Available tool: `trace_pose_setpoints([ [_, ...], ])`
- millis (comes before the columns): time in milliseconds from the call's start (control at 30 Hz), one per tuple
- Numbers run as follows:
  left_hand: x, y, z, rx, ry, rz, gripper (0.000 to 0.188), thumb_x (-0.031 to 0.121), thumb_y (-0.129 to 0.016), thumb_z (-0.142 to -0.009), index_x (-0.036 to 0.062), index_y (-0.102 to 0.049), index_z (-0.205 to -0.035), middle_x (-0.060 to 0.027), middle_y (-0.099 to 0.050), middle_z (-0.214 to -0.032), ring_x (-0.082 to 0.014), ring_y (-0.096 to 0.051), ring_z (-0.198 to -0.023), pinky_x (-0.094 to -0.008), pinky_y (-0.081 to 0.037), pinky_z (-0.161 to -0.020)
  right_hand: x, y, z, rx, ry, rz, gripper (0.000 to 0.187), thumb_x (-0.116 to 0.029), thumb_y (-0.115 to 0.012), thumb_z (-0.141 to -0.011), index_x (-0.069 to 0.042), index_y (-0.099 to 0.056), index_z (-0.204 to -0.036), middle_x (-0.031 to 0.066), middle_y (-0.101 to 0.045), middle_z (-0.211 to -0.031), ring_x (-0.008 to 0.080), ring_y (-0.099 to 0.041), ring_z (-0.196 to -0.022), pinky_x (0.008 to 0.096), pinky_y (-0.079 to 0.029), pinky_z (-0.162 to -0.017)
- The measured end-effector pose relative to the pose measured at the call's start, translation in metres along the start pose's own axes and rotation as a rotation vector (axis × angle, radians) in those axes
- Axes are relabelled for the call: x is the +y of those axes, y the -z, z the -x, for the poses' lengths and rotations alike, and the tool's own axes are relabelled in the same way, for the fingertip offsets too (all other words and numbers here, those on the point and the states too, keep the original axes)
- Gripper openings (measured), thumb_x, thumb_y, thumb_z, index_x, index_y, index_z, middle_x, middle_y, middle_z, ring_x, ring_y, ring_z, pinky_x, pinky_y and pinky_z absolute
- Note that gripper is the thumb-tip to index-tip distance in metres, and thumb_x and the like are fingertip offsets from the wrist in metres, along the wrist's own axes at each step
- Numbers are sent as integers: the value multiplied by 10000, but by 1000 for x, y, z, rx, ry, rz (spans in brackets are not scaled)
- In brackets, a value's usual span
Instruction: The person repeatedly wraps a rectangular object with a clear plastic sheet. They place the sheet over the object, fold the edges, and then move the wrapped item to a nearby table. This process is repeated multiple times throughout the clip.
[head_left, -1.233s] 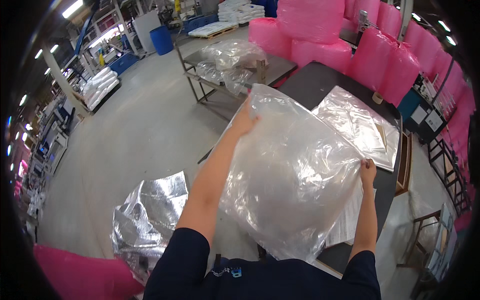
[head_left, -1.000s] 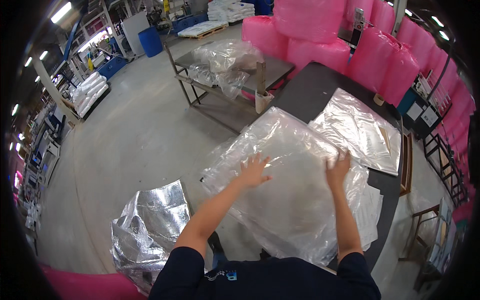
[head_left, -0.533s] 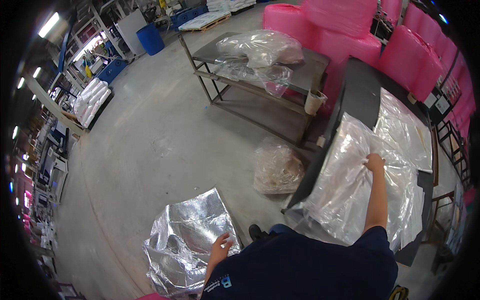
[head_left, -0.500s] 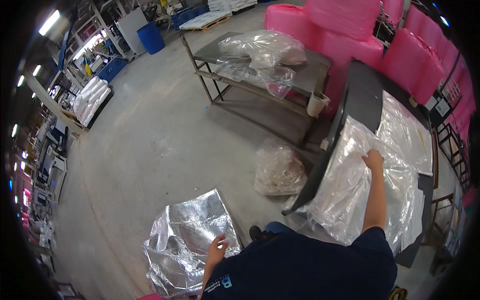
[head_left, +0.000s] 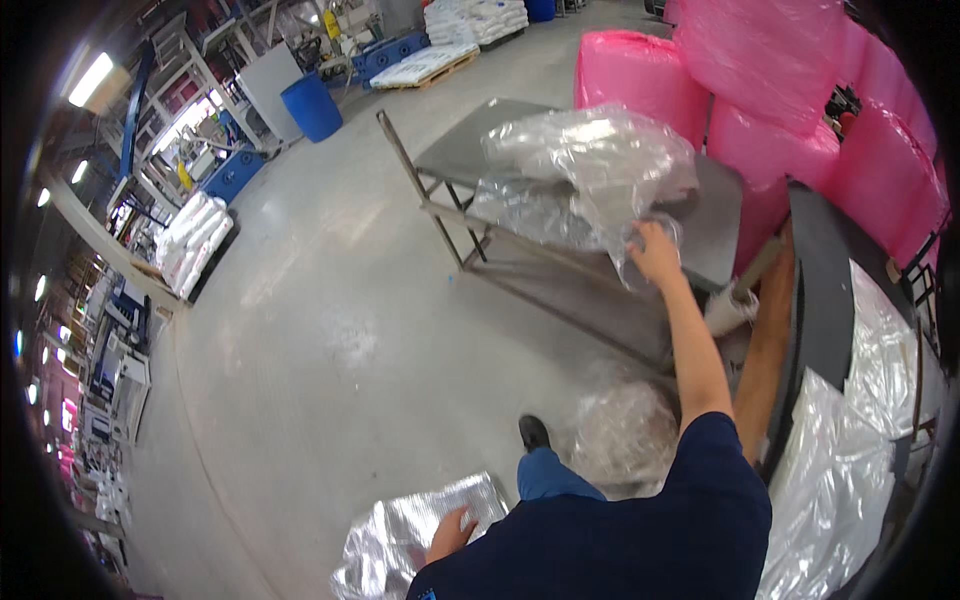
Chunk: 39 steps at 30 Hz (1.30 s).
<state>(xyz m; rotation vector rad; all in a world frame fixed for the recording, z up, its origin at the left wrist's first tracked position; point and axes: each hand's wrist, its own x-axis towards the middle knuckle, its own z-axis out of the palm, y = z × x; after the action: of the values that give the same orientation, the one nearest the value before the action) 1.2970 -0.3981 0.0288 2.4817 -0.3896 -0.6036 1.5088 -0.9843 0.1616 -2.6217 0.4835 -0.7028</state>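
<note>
Grey floor (head_left: 300, 380) runs beneath a dark table (head_left: 450, 150) bearing clear plastic (head_left: 580, 150).

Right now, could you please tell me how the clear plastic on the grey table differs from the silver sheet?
The clear plastic is see-through; the silver sheet is mirror-like. The clear plastic hangs over the edge of the table, with the right hand at it; the silver sheet lies beyond the left hand, contact unclear. Both are shiny and creased.
</note>
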Motion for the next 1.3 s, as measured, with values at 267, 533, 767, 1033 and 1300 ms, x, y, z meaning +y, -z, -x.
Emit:
trace_pose_setpoints([
  [267,-55,89,-164,-271,226,111,432,307,-581,-788,77,-504,-1146,-168,-551,-1085,-312,-505,-1037,-373,-402,-875,-53,-80,-176,-303,-189,59,819,-218,-650,-693,-282,-163,-1348,165,-220,-1378,344,-464,-1083,414,-423,-857],
  [533,39,174,-470,-184,-339,-43,397,301,-578,-795,32,-539,-1083,-160,-559,-1070,-306,-515,-1017,-365,-400,-872,13,-147,-250,28,-164,228,349,-128,-540,-726,-111,-469,-1067,137,-456,-1070,329,-552,-831,424,-451,-703],
  [767,282,243,-649,-257,-1117,-30,317,173,-581,-780,71,-536,-1078,-147,-549,-1068,-324,-494,-1022,-388,-382,-879,-36,-175,-159,245,-198,107,116,-85,-522,-705,-49,-523,-816,112,-510,-777,313,-512,-731,414,-422,-628],
  [1033,492,162,-719,-400,-1814,-306,377,145,-622,-718,166,-526,-1082,-36,-488,-1164,-251,-406,-1138,-421,-337,-930,-47,-173,-128,302,-407,154,103,-41,-518,-620,-51,-528,-722,89,-488,-740,285,-487,-753,388,-427,-633],
  [1300,558,94,-781,-175,-1551,-935,694,396,-710,-615,409,-391,-1232,68,-219,-1388,-392,-158,-1266,-629,-186,-958,-28,-19,-138,789,-347,441,217,81,-470,-593,-19,-535,-773,130,-527,-768,311,-513,-731,380,-426,-630],
])
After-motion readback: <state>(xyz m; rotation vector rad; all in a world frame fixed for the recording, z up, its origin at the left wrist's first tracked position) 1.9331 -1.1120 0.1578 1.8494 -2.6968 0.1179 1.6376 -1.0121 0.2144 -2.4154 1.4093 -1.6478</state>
